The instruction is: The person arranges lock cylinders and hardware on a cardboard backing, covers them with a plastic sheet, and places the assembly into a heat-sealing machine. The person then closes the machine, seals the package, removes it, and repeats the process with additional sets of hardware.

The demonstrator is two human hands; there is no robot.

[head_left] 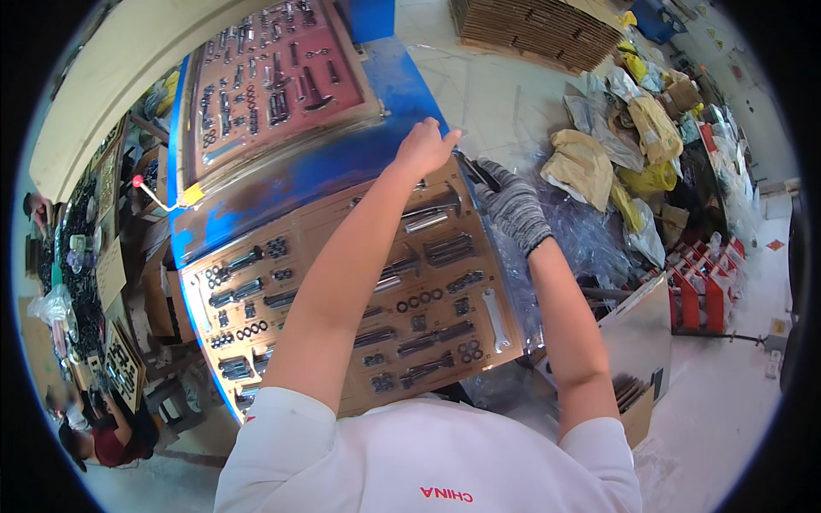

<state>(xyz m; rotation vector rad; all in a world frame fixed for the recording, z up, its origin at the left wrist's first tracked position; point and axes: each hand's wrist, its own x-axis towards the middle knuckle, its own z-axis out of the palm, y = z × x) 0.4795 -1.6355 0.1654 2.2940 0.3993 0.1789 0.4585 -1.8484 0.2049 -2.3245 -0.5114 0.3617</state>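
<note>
My left hand (425, 149), bare, is closed above the far right corner of a brown cardboard sheet (329, 224). Whatever its fingers may grip there is hidden. Just to its right, my right hand (516, 207) wears a grey knitted glove and is closed around a slim black tool (479, 173), whose exact kind I cannot make out. The sheet carries rows of wrenches, sockets, ring-shaped parts and hammers, and its surface shines like clear film. A silver wrench (495, 320) lies at its right edge. My left forearm hides part of the middle.
Beyond lies a blue worn table surface (410, 90) with a second sheet of tools (282, 51) in a framed bed. Crumpled clear plastic (573, 231) is at the right, with sacks (581, 162) behind. Flattened cardboard (539, 30) is stacked far off. People (115, 432) sit at left.
</note>
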